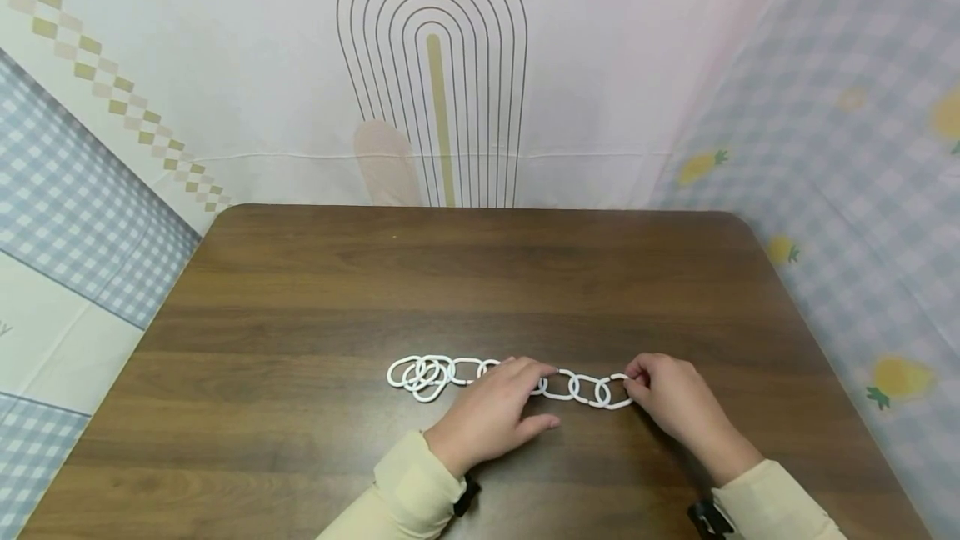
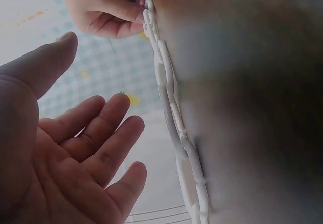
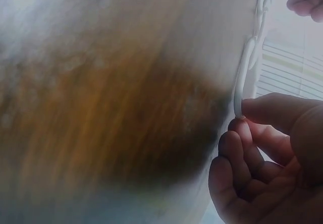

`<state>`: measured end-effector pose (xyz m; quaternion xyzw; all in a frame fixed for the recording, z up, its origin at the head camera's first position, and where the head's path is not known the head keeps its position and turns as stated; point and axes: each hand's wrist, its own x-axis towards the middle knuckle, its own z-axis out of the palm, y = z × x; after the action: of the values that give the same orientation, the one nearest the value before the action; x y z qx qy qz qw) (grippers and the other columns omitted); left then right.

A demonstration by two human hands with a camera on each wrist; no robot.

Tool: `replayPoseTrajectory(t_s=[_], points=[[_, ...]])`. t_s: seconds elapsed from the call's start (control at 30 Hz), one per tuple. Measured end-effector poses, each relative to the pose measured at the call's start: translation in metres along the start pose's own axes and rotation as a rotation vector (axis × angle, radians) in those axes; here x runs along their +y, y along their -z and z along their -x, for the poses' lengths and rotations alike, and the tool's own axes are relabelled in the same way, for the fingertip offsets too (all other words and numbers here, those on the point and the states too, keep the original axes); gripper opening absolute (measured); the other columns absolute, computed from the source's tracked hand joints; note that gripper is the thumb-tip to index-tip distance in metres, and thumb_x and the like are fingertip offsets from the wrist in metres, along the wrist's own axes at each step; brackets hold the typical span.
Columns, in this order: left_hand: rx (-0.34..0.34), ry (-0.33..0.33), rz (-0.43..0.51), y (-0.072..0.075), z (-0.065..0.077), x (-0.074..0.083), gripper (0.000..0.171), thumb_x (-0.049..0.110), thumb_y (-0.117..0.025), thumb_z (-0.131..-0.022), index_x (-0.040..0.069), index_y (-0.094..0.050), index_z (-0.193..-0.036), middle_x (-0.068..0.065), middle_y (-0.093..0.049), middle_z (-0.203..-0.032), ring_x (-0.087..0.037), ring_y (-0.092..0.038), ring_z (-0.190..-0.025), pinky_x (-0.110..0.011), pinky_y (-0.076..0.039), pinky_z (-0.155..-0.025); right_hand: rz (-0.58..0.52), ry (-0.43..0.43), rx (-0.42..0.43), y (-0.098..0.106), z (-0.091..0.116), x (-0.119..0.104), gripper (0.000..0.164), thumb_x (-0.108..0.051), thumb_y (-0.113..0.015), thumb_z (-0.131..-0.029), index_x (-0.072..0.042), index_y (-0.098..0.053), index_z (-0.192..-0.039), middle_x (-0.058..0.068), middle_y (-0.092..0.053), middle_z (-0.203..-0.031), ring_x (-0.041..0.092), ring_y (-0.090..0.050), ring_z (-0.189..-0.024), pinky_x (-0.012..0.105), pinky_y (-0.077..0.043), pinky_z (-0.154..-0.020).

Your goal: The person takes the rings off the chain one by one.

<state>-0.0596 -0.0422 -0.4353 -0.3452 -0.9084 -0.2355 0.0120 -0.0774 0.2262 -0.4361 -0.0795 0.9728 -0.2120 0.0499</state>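
A white plastic chain point(image 1: 558, 396) of oval links lies across the brown table, its left end bunched in a small overlapping heap point(image 1: 426, 373). My right hand point(image 1: 678, 402) pinches the last link at the chain's right end between thumb and forefinger; the right wrist view shows that link point(image 3: 244, 80) at the fingertips. Over the middle of the chain hovers my left hand point(image 1: 495, 411), hiding a few links from the head view. In the left wrist view its fingers point(image 2: 108, 151) are spread and relaxed, apart from the chain point(image 2: 169, 82), with nothing in them.
The wooden table point(image 1: 480, 273) has rounded far corners. Behind it hangs a pale cloth point(image 1: 600, 65) with an arch pattern, and blue checked cloth point(image 1: 847, 215) hangs along the right side. Both wrists wear dark straps below cream sleeves point(image 1: 416, 477).
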Motion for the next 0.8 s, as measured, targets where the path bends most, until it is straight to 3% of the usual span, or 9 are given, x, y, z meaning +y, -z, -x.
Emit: replayPoseTrajectory(t_s=[0.8], points=[[-0.021, -0.001, -0.055, -0.005, -0.011, 0.003, 0.045, 0.035, -0.07, -0.095, 0.01, -0.061, -0.131, -0.002, -0.065, -0.128, -0.015, -0.058, -0.123, -0.04, -0.039, -0.113, -0.005, 0.062, 0.157, 0.002, 0.007, -0.005, 0.007, -0.012, -0.072, -0.086, -0.014, -0.067, -0.08, -0.006, -0.056, -0.075, 0.012, -0.05, -0.066, 0.035, -0.044, -0.064]])
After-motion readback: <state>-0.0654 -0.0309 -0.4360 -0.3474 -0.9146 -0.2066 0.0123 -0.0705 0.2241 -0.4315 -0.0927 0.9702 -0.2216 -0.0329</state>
